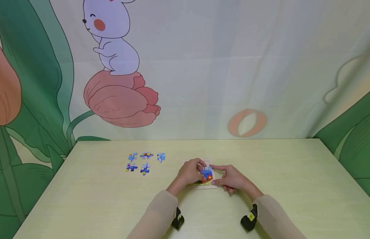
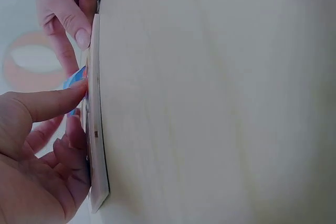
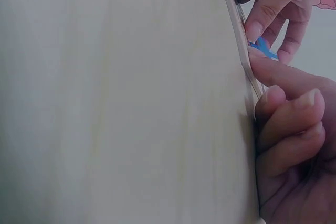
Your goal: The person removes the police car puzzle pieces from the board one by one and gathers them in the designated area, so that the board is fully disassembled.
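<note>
Left hand [image 1: 190, 171] pinches blue puzzle piece [image 1: 206, 173], tilted over the board [image 1: 202, 187]; right hand [image 1: 233, 178], thumb and index extended, touches board's right side. Piece probably light, stiff; best gripped by opposite edges.

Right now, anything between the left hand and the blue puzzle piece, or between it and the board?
Nothing visible: the left hand pinches the blue puzzle piece, tilted, right at the puzzle board. The right hand is at the board's right edge. The spot beneath the piece is hidden.
</note>
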Demonstrator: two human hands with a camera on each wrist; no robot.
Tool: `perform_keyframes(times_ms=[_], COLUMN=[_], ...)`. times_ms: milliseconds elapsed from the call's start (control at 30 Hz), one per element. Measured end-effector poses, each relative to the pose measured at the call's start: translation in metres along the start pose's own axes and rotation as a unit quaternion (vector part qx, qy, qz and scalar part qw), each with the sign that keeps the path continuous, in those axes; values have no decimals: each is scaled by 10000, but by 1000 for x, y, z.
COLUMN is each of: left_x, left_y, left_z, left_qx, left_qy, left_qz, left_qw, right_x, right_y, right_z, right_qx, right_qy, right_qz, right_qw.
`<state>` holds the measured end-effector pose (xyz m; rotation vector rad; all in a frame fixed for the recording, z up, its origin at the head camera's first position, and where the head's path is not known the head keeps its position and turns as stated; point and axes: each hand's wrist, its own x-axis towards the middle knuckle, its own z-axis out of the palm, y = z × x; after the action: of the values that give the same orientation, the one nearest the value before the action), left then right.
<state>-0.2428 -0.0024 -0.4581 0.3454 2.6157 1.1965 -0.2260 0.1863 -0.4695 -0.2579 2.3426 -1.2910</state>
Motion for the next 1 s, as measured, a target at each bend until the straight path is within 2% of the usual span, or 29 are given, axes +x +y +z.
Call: perform_keyframes(times_ms=[333,500,800,1000], left_x=[-3,-2,-1,-2], left_y=[-1,-1,0,-1], left_z=[-2,-3,-2,-15], left_qx=[-175,-319,-311,-441], left_qy=[-90,-30,127,172], left_qz=[335,242,1,-77], left_qw=[9992,9992,9994,9988], right_x=[0,0,0,0], right_y=[0,0,1,0], right_z=[0,0,-1,0], right_qx=[41,79,77,85], right_qy=[-19,-37,-25,-24], right_qz=[5,-14,-71,-57], right_qw=[10000,10000,9999,9999])
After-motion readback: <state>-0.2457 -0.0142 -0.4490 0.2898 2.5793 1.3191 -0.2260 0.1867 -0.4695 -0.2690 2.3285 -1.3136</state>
